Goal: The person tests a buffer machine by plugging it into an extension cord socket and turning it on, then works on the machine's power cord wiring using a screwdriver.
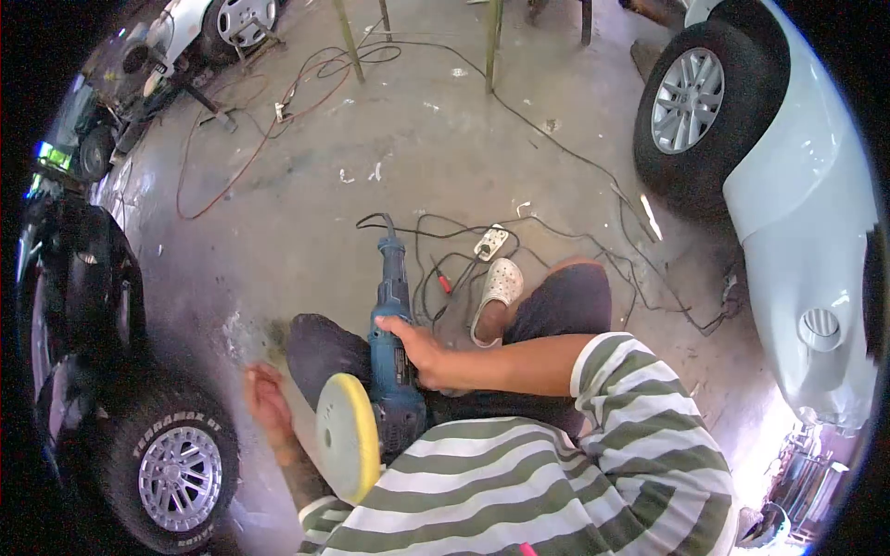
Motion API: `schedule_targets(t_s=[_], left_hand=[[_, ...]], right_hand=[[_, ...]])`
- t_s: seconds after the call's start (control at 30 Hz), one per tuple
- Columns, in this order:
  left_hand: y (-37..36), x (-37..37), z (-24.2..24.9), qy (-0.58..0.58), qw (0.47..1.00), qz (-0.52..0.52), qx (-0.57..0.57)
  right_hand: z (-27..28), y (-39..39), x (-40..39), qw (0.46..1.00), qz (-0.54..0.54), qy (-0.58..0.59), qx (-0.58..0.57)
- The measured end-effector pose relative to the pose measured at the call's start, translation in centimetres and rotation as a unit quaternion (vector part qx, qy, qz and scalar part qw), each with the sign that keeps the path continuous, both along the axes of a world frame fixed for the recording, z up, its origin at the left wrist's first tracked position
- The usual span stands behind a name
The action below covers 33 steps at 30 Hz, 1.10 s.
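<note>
My right hand (pixel 419 354) is wrapped around the body of a blue electric polisher (pixel 393 306), which rests across my lap. Its round pad (pixel 341 437), pale with a yellow foam edge, faces left near my striped shirt. The polisher's rear handle points away from me, and a dark cord leaves its end. To the left of the pad, my left hand (pixel 267 400) is raised beside my knee. It is somewhat blurred, with loosely bent fingers and nothing visible in them.
A white power strip (pixel 491 242) with a plug lies among tangled cords near my foot in a white clog (pixel 501 289). Close on the left is a dark vehicle's wheel (pixel 181 477). A white car bumper (pixel 797 241) and wheel (pixel 688 100) stand right. A red hose (pixel 229 183) crosses the floor.
</note>
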<state>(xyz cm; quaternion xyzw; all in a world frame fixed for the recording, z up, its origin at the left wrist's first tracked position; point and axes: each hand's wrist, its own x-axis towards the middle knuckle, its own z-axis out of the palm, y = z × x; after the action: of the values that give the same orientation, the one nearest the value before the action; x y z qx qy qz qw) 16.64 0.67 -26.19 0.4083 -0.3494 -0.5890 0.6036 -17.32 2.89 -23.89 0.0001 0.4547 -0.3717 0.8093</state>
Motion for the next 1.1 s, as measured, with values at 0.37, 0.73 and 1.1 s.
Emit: schedule_targets(t_s=[0.37,0.73,1.1], left_hand=[[-4.2,-13.1,6.7,-0.545,0.708,-0.211,-0.397],[-3.8,-14.6,6.7,-0.337,0.702,-0.303,-0.55],[-2.4,-15.1,6.6,-0.101,0.942,-0.21,-0.242]], right_hand=[[9.0,2.9,1.1,0.966,-0.178,-0.177,-0.059],[6.7,0.6,0.4,0.969,0.113,-0.152,-0.16],[-13.4,-18.5,-20.6,0.519,0.503,0.667,-0.177]])
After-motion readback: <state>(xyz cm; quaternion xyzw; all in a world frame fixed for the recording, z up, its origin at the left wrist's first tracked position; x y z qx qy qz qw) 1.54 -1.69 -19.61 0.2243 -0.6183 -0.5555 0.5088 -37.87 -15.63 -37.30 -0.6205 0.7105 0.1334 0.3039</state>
